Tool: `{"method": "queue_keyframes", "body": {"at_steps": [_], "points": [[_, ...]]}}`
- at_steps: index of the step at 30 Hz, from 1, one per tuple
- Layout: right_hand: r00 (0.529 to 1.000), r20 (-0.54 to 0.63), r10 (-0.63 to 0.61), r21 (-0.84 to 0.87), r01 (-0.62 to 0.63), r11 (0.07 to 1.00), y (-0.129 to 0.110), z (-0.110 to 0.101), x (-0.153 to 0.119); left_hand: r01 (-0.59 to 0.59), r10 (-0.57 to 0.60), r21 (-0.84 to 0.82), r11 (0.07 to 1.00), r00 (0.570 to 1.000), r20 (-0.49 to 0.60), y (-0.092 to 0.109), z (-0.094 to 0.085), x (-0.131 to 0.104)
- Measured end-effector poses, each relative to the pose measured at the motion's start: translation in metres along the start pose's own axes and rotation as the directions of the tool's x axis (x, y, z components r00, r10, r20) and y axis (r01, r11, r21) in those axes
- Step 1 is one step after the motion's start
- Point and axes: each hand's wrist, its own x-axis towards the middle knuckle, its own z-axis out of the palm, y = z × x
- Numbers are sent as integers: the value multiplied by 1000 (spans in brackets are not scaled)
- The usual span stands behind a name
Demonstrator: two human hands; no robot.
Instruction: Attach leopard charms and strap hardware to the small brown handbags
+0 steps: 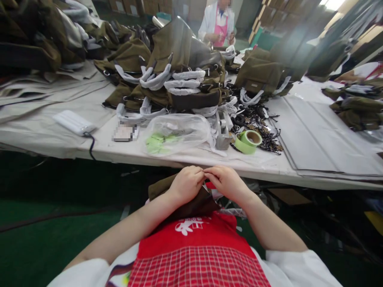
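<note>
Only illegible lettering (pixel 195 219) on apron (pixel 224 231)

White sleeves, red apron (pixel 194 235) with checked panel

Bottom centre, the apron (pixel 191 235) is red with a red-and-white check; upper centre, the bags (pixel 170 48) are olive; the tape (pixel 245 146), right of centre, is lime green.

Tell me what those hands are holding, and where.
An olive-and-brown bag, apparently by its upper edge; the right hand and left hand hide the exact grip.
</note>
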Motion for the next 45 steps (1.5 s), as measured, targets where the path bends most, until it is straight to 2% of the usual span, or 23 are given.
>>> {"method": "queue_keyframes", "body": {"at_steps": [5,7,9,12,14,17,20,24,31,34,37,40,45], "points": [[998,4,69,183,-69,981,-6,19,2,34,-33,-26,999,999,21,-2,-6,-21],[997,-6,71,196,-69,978,-7,23,2,56,-57,-69,996,998,-19,-2,-7,-26],[995,-64,77,138,-68,988,-7,25,3,117,-129,-122,986,987,-96,-3,-9,-31],[971,-228,68,87,-49,995,-9,29,5,260,-308,-269,927,938,-157,-10,-11,-37],[959,-270,87,203,-32,979,-12,36,6,338,-413,-413,846,905,-104,-19,-11,-41],[974,-174,148,401,-67,914,-18,47,7,405,-485,-595,694,874,28,-32,-9,-47],[981,-92,170,418,-117,901,-24,57,7,424,-497,-687,591,861,104,-41,-8,-53],[983,-82,163,378,-120,918,-24,61,8,427,-495,-719,548,859,133,-42,-10,-56],[982,-83,172,337,-135,932,-20,64,11,434,-495,-702,565,859,132,-42,-9,-53],[983,-86,165,313,-131,941,-21,65,12,435,-485,-655,618,867,117,-42,-8,-53],[982,-80,172,331,-136,934,-23,67,13,394,-439,-568,722,896,64,-41,-13,-54],[978,-23,209,455,-176,873,-23,77,15,309,-358,-487,817,934,-8,-41,-20,-60],[959,72,275,663,-251,705,-14,104,25,305,-369,-386,870,924,-102,-46,-27,-68]]}}
